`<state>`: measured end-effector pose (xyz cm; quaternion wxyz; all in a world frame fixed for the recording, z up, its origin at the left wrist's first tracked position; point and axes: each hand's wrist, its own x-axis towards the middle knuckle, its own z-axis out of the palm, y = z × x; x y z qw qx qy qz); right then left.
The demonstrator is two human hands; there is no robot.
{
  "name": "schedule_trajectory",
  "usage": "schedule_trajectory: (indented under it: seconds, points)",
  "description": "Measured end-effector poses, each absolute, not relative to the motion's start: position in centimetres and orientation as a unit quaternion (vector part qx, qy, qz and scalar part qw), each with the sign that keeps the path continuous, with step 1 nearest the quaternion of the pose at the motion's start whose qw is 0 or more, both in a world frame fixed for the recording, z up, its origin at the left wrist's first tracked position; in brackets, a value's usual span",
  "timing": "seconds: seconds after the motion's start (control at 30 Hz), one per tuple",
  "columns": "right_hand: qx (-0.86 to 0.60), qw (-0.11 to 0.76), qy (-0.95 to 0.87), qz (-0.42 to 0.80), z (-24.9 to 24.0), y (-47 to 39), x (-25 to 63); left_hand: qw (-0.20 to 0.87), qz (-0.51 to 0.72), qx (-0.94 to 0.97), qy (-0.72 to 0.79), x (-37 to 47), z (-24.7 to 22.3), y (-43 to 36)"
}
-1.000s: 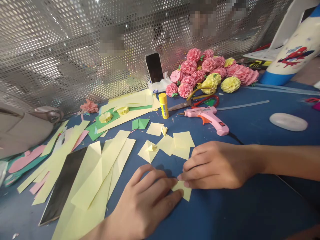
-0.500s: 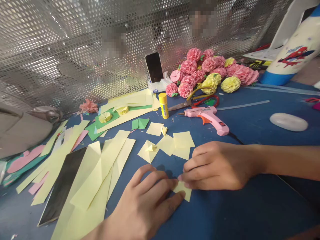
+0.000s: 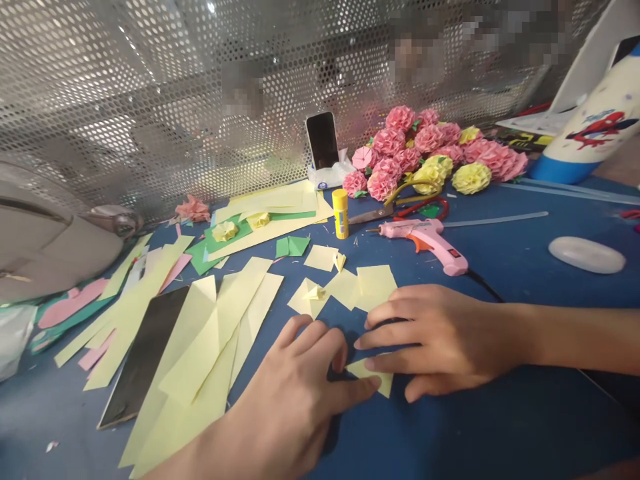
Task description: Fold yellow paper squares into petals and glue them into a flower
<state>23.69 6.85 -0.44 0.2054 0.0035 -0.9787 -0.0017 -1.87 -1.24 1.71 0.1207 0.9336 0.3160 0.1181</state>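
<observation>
A small folded piece of pale yellow paper [image 3: 384,383] lies on the blue tabletop between my hands. The thumb of my left hand [image 3: 305,380] holds it down, with the other fingers of that hand curled in. Over its upper right part is my right hand [image 3: 435,340], open, its fingers spread and one fingertip touching the paper. Just beyond are loose yellow paper squares [image 3: 376,285] and a square bearing a small folded yellow piece [image 3: 314,292]. My hands partly cover the worked paper.
Yellow paper strips [image 3: 220,340] overlap a dark flat panel [image 3: 143,360] on the left. A glue stick [image 3: 341,217], scissors [image 3: 373,215] and pink glue gun [image 3: 425,240] lie beyond my hands. Paper flowers [image 3: 400,147], a propped phone [image 3: 323,141] and perforated metal panel [image 3: 175,87] are behind.
My right fingers have spread apart from their bunched grip at the paper's edge. My left index finger has drawn back, its thumb staying on the paper. The view has shifted slightly left.
</observation>
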Motion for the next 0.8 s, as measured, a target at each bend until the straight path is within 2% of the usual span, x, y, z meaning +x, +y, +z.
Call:
schedule_trajectory:
  seconds: [0.43,0.8]
  points:
    - [-0.008,0.147,-0.989,0.034,-0.6,6.7,21.5,0.117,0.105,0.938,0.307,-2.2,1.0,-1.3]
    - [-0.077,0.147,-0.981,-0.099,0.0,4.7,24.5,0.104,0.096,0.942,0.304,-2.3,1.4,-1.4]
